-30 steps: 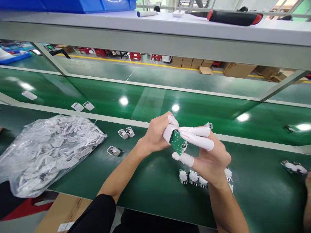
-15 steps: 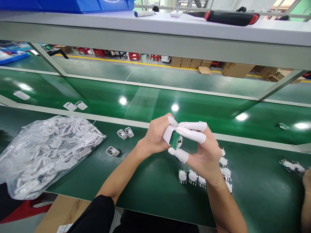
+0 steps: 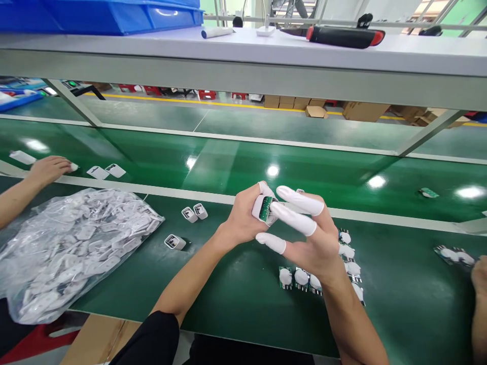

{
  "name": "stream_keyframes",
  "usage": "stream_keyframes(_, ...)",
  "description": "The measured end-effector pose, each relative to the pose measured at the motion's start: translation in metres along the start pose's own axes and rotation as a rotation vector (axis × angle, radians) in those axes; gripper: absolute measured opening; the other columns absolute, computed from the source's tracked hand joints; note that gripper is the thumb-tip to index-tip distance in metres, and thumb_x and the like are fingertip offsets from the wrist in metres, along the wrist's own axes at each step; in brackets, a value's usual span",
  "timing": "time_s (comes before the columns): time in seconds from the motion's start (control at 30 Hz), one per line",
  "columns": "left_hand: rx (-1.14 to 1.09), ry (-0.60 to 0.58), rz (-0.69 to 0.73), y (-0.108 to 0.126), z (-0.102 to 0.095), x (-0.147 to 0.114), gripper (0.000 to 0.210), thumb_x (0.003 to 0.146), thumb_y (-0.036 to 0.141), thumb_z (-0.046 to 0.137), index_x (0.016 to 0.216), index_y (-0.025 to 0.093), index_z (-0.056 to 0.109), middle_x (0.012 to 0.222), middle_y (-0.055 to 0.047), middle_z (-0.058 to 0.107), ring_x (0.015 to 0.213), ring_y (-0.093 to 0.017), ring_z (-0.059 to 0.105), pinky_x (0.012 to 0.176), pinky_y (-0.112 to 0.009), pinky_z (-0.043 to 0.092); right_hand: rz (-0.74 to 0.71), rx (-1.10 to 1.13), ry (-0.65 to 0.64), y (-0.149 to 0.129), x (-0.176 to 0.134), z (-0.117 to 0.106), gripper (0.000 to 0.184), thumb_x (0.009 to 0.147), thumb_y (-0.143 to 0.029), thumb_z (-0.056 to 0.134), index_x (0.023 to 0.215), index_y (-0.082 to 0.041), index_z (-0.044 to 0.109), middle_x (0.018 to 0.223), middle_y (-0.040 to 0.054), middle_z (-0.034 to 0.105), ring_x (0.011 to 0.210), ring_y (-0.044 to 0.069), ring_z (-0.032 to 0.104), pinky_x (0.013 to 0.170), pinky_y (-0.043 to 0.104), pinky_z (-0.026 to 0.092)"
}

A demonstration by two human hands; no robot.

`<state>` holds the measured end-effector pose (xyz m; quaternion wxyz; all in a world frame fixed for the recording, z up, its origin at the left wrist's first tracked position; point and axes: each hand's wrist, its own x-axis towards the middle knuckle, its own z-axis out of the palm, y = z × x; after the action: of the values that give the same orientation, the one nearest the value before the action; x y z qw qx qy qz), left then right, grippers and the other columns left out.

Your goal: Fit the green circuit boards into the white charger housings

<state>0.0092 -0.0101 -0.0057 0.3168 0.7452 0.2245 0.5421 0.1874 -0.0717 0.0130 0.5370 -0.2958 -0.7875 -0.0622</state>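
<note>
Two hands meet above the green desk [image 3: 228, 294]. The left hand [image 3: 241, 213] is wrapped around a white casing [image 3: 256, 208], its mouth facing the right hand [image 3: 319, 248]. A green circuit board [image 3: 265, 209] sits inside, one end showing at the mouth. The right hand has its fingers spread, white covers [image 3: 299, 220] on thumb and two fingers; one fingertip is at the board, though whether it touches I cannot tell. Around the right wrist, more circuit boards [image 3: 285, 278] with round white parts lie in a row and a column. Left of the forearms rest three other casings [image 3: 189, 215], then a clear plastic bag [image 3: 87, 248] of white pieces, with another person's hand [image 3: 49, 170] beyond. The shelf [image 3: 243, 63] above carries a blue bin [image 3: 163, 17] and a black-and-red tool [image 3: 344, 37].
</note>
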Motion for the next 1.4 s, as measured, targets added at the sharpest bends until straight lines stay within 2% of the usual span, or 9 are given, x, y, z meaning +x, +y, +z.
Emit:
stream_keyframes(0.2, -0.023, -0.009, -0.086, 0.006, 0.000, -0.002, 0.024, 0.076, 0.016, 0.068, 0.082, 0.022, 0.046, 0.071, 0.008, 0.047, 0.064, -0.009, 0.036, 0.057, -0.024, 0.032, -0.091, -0.073, 0.024, 0.009, -0.004, 0.008, 0.067, 0.087, -0.017, 0.096, 0.147, -0.035, 0.073, 0.134, 0.0075, 0.083, 0.119, 0.032, 0.077, 0.091, 0.051, 0.070)
stream_keyframes(0.37, 0.017, -0.013, -0.131, 0.008, 0.000, -0.003, 0.026, 0.073, 0.015, 0.068, 0.082, 0.023, 0.045, 0.071, 0.008, 0.048, 0.064, -0.009, 0.035, 0.057, -0.024, 0.030, -0.035, -0.048, 0.018, 0.012, -0.004, 0.012, 0.059, 0.091, -0.020, 0.092, 0.143, -0.040, 0.074, 0.130, 0.0055, 0.084, 0.113, 0.031, 0.078, 0.088, 0.054, 0.071)
stream_keyframes(0.53, 0.003, -0.016, -0.150, 0.008, 0.000, -0.002, 0.027, 0.071, 0.015, 0.070, 0.082, 0.023, 0.047, 0.070, 0.008, 0.048, 0.064, -0.009, 0.035, 0.057, -0.024, 0.030, -0.005, -0.037, 0.136, 0.011, -0.004, 0.012, 0.059, 0.087, -0.021, 0.096, 0.139, -0.041, 0.075, 0.128, 0.0063, 0.082, 0.102, 0.029, 0.079, 0.075, 0.050, 0.070)
stream_keyframes(0.8, 0.146, -0.006, -0.198, 0.013, -0.004, -0.002, 0.027, 0.072, 0.016, 0.071, 0.082, 0.023, 0.046, 0.070, 0.007, 0.052, 0.063, -0.010, 0.037, 0.056, -0.025, 0.030, 0.034, -0.022, -0.001, 0.006, -0.001, 0.008, 0.043, 0.093, -0.015, 0.089, 0.131, -0.033, 0.078, 0.128, 0.0090, 0.080, 0.105, 0.028, 0.074, 0.083, 0.050, 0.066)
stream_keyframes(1.0, 0.326, -0.066, -0.338, 0.021, -0.002, 0.001, 0.037, 0.083, 0.028, 0.083, 0.080, 0.024, 0.046, 0.069, 0.005, 0.059, 0.057, -0.011, 0.040, 0.052, -0.026, 0.029, 0.325, 0.236, -0.027, 0.009, -0.001, 0.010, 0.057, 0.094, -0.025, 0.089, 0.147, -0.034, 0.069, 0.141, 0.0100, 0.076, 0.124, 0.031, 0.075, 0.103, 0.054, 0.067)
stream_keyframes(1.07, 0.376, -0.106, -0.373, 0.024, -0.002, 0.002, 0.043, 0.082, 0.035, 0.088, 0.082, 0.024, 0.047, 0.070, 0.005, 0.061, 0.056, -0.011, 0.041, 0.051, -0.027, 0.030, 0.410, 0.333, -0.023, 0.013, -0.002, 0.011, 0.052, 0.093, -0.027, 0.092, 0.141, -0.033, 0.074, 0.134, 0.0084, 0.079, 0.119, 0.028, 0.076, 0.102, 0.051, 0.067)
stream_keyframes(1.17, 0.381, -0.134, -0.378, 0.027, -0.006, 0.001, 0.054, 0.074, 0.046, 0.099, 0.097, 0.024, 0.055, 0.076, 0.005, 0.063, 0.060, -0.013, 0.050, 0.054, -0.028, 0.038, 0.623, 0.545, 0.114, 0.024, -0.003, 0.014, 0.041, 0.088, -0.034, 0.097, 0.124, -0.030, 0.078, 0.124, 0.0068, 0.082, 0.113, 0.025, 0.079, 0.101, 0.044, 0.069)
stream_keyframes(1.27, 0.309, -0.072, -0.278, 0.024, -0.010, -0.001, 0.064, 0.077, 0.052, 0.100, 0.121, 0.025, 0.062, 0.086, 0.003, 0.065, 0.071, -0.015, 0.061, 0.063, -0.030, 0.050, 0.887, 0.812, 0.259, 0.043, -0.004, 0.017, 0.035, 0.093, -0.052, 0.091, 0.116, -0.029, 0.076, 0.120, 0.0056, 0.083, 0.113, 0.023, 0.081, 0.099, 0.041, 0.071)
stream_keyframes(1.4, 0.227, 0.058, -0.021, 0.013, -0.006, -0.003, 0.051, 0.090, 0.036, 0.092, 0.130, 0.025, 0.063, 0.103, -0.001, 0.070, 0.082, -0.014, 0.066, 0.076, -0.031, 0.059, 1.155, 1.063, 0.373, 0.067, -0.010, 0.022, 0.041, 0.096, -0.066, 0.081, 0.110, -0.028, 0.076, 0.121, 0.0059, 0.083, 0.111, 0.022, 0.081, 0.105, 0.043, 0.070)
